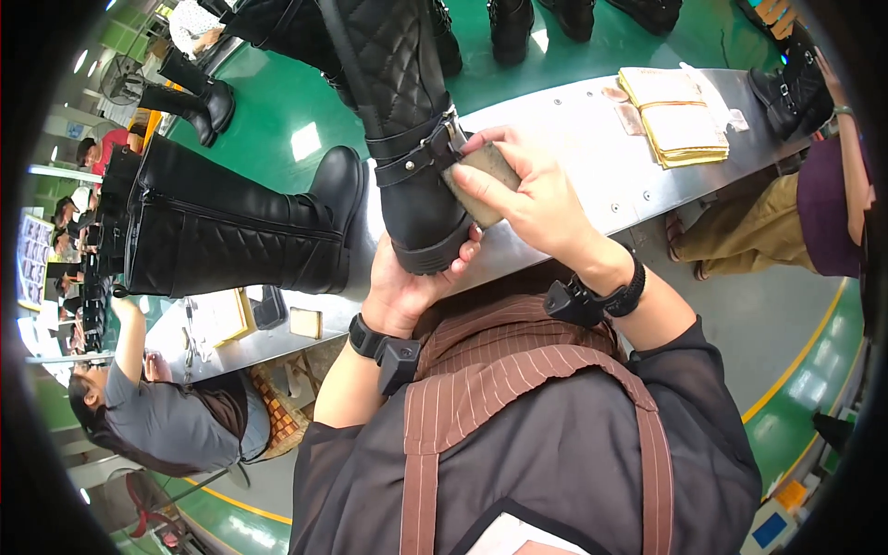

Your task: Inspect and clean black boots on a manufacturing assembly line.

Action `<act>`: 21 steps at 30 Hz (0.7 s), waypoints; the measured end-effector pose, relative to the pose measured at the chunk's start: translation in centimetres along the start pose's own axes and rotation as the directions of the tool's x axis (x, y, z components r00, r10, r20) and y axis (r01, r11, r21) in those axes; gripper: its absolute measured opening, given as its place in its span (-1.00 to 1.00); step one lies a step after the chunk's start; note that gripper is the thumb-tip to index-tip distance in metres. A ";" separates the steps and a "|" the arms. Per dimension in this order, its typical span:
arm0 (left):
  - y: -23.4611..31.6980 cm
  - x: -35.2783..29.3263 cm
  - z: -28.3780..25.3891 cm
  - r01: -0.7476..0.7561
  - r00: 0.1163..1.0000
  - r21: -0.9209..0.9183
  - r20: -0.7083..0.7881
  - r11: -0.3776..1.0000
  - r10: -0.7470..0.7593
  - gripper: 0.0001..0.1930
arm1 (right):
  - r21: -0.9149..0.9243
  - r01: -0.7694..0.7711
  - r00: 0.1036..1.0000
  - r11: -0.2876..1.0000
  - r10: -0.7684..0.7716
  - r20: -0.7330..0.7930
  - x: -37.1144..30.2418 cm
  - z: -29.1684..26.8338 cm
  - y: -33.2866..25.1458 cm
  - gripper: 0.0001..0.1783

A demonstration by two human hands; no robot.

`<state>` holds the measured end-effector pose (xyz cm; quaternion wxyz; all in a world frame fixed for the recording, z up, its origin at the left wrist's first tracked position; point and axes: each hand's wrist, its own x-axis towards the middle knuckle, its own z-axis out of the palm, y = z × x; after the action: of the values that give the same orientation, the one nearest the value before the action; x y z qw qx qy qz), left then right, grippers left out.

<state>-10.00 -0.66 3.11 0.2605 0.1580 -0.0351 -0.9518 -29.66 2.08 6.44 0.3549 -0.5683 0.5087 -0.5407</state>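
L hand [407, 287] grips the foot of a tall black quilted boot [402, 102] from below, fingers curled round heel/sole, boot held up at approx 12 o'clock from the chest, over the metal bench edge [573, 129]. R hand [532, 199] at 3 o'clock of the boot's ankle, fingers clenched on a tan pad [490, 176] pressed vs. the strap. 2nd boot [231, 227] lies on the green belt [277, 111] at 9 o'clock; yellow paper stack [675, 116] at 2 o'clock.
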 end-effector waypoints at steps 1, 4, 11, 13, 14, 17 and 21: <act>0.0 0.0 0.0 0.000 0.999 -0.052 0.040 0.999 0.002 -0.40 | 0.012 0.051 0.998 0.999 -0.051 0.026 0.0 -0.1 0.1 -0.66; 0.1 0.2 -0.1 0.014 0.998 -0.079 0.070 0.997 -0.009 -0.42 | 0.103 0.032 0.994 0.994 -0.042 0.102 -0.1 -0.9 0.3 -0.73; 0.3 0.5 -0.5 0.006 0.998 -0.024 0.065 1.000 -0.005 -0.40 | 0.057 -0.048 0.999 0.997 0.048 0.002 0.6 0.7 0.6 -0.74; 0.1 0.3 -0.7 -0.008 0.997 -0.018 0.074 1.000 0.009 -0.40 | 0.046 -0.037 0.997 0.998 0.034 0.065 0.3 0.5 0.7 -0.76; 0.1 0.2 -0.8 -0.003 0.998 -0.012 0.059 1.000 0.004 -0.39 | 0.202 -0.166 0.971 0.965 0.125 0.203 0.2 -0.3 0.6 -0.75; 0.1 0.2 -0.9 0.026 0.998 -0.033 0.053 0.999 -0.024 -0.37 | -0.008 0.112 0.964 0.994 -0.107 0.243 0.2 -1.9 0.6 -0.73; 0.2 0.7 -0.8 0.040 0.998 -0.071 0.060 0.997 -0.036 -0.35 | 0.382 -0.304 0.948 0.873 0.237 0.214 0.7 -1.7 0.8 -0.70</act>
<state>-10.17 -1.17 2.18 0.2466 0.1212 -0.0052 -0.9615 -31.51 1.46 6.13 0.5782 -0.4456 0.4283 -0.5326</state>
